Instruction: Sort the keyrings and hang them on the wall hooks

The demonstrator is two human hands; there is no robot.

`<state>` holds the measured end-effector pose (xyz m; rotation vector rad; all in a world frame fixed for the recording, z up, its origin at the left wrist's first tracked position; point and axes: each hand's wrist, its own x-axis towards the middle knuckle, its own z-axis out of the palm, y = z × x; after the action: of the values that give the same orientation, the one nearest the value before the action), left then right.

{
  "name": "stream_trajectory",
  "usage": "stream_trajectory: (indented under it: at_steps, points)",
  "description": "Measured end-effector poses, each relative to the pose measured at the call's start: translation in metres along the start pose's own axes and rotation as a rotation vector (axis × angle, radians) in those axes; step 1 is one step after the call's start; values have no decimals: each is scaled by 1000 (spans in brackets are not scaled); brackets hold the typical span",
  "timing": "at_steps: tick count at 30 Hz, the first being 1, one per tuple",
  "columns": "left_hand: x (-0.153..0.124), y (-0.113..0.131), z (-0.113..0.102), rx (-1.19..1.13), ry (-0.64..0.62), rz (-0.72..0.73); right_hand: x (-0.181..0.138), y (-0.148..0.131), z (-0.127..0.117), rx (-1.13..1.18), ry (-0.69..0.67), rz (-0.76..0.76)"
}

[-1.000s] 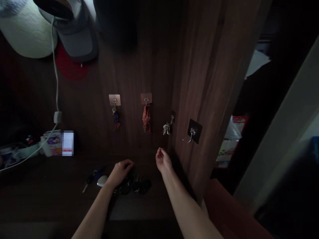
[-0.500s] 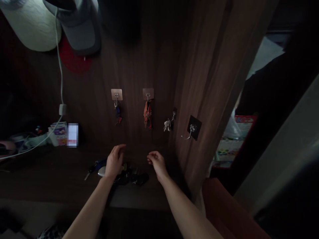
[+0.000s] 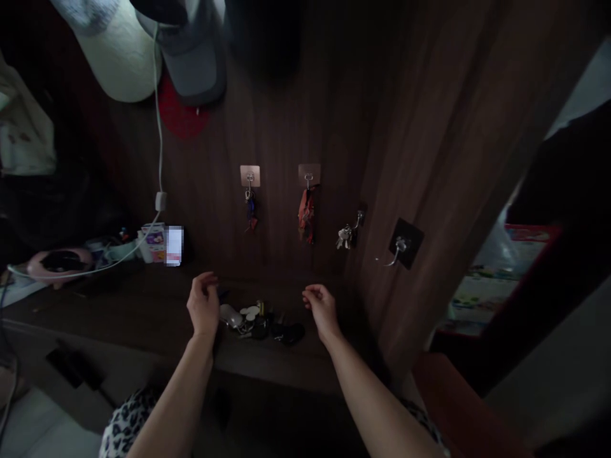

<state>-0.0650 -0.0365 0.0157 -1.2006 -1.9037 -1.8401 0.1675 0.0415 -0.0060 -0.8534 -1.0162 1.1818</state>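
My left hand (image 3: pixel 203 305) hangs with curled fingers just left of a heap of key bunches (image 3: pixel 260 324) on a dark wooden shelf (image 3: pixel 119 312). A small dark piece (image 3: pixel 222 294) shows at its fingertips, but I cannot tell whether the hand holds it. A white key fob (image 3: pixel 230 315) lies nearest that hand. My right hand (image 3: pixel 321 308) is curled, holding nothing visible, beside a black fob (image 3: pixel 289 333). Above, keys hang from several wall hooks (image 3: pixel 309 175).
A white cable (image 3: pixel 160 146) runs down the wood-grain wall (image 3: pixel 429 127) past a grey cap (image 3: pixel 193 63). A small printed box (image 3: pixel 155 245) and a pink dish (image 3: pixel 60 264) stand at the left. A reddish-brown furniture edge (image 3: pixel 458 407) rises at the lower right.
My left hand has moved left past the white fob, over where a blue-strapped key lay. The view has shifted, showing more of the shelf's left side and front.
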Motion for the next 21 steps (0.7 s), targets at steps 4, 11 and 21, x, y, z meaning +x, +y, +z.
stream_trajectory:
  at_steps: [4,11,21]
  points:
    - [-5,0,-11,-11,-17,-73,1,1,1,9,7,-5]
    - [-21,0,-20,133,-380,35,3,4,-1,-44,-14,-17]
    - [-49,3,-24,465,-833,366,2,1,2,-83,-26,-4]
